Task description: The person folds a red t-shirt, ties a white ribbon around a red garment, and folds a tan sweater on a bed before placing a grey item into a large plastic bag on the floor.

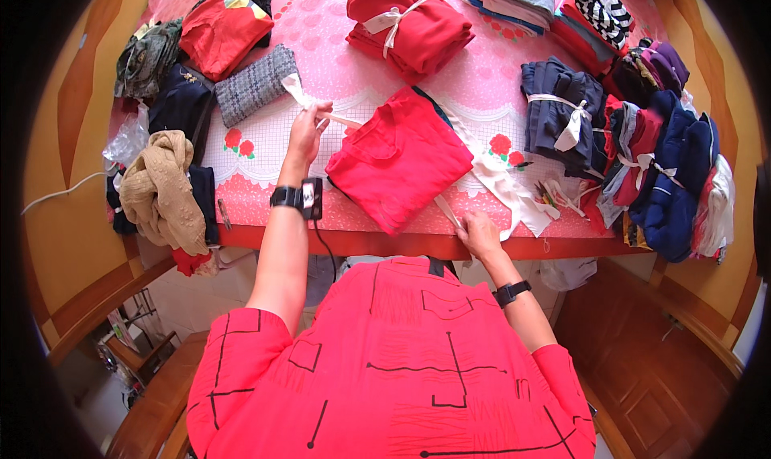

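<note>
A folded red garment with a round neckline lies in front of me, with a dark green cloth edge showing from beneath it. A white cloth strip passes under this stack. My left hand pinches one end of it to the left of the stack, and the loose tail sticks up past my fingers. My right hand grips the strip's other end near the table's front edge. Wider white cloth trails beside the stack on the right.
A tied red bundle sits behind. Tied dark trousers and other rolled bundles crowd the right. On the left are grey checked cloth, a red garment and a tan knit. Scissors lie at right.
</note>
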Demonstrator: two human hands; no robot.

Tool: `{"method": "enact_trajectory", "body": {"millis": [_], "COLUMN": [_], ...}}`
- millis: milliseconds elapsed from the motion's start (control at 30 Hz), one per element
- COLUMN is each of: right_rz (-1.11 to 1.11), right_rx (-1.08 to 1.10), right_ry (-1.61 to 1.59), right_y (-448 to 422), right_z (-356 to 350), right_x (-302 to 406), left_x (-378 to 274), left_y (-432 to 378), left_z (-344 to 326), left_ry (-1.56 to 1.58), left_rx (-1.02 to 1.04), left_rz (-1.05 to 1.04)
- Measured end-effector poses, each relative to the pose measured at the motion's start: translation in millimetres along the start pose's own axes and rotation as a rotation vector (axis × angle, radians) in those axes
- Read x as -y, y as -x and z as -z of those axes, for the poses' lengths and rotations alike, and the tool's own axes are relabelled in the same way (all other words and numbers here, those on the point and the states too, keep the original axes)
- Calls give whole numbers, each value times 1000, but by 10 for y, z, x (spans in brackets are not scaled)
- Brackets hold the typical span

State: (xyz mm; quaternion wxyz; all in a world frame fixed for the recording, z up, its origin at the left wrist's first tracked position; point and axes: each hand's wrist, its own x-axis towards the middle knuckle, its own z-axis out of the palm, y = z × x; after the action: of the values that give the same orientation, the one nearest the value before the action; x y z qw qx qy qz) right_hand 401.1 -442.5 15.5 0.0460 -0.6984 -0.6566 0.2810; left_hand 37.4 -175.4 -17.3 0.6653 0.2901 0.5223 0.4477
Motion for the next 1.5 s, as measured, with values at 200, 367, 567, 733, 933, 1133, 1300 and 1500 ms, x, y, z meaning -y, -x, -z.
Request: {"method": "enact_trajectory", "body": {"millis": [200, 367, 567, 733, 933, 1133, 1300, 1500], "right_rz": [-166, 172, 209, -3, 5, 146, -36, -50], "right_rx": [279, 507, 726, 694, 429, -32, 170, 83], "right_ry": [-356, -238, -465, -650, -1010, -859, -432, -653], "right_y": [-38, -328, -1369, -2027, -2127, -1759, -1336, -1427], "right_z": [467, 1109, 1292, 1177, 902, 777, 747, 437], "right_x": [206, 635, 1327, 1514, 1609, 942, 904, 639], "left_x": [-132, -168, 260, 87, 237, 257, 110, 111], "left_y": [427, 727, 684, 828, 843, 764, 736, 773], "left_z": [-229, -790, -1205, -1261, -1192, -1196, -1112, -1220], "left_ry": [112, -603, -1272, -1105, -926, -877, -905, -771], "left_rx": [126, 456, 690, 848, 818, 810, 966, 854], "left_rz": [-206, -314, -583, -611, -371, -191, -274, -99]}}
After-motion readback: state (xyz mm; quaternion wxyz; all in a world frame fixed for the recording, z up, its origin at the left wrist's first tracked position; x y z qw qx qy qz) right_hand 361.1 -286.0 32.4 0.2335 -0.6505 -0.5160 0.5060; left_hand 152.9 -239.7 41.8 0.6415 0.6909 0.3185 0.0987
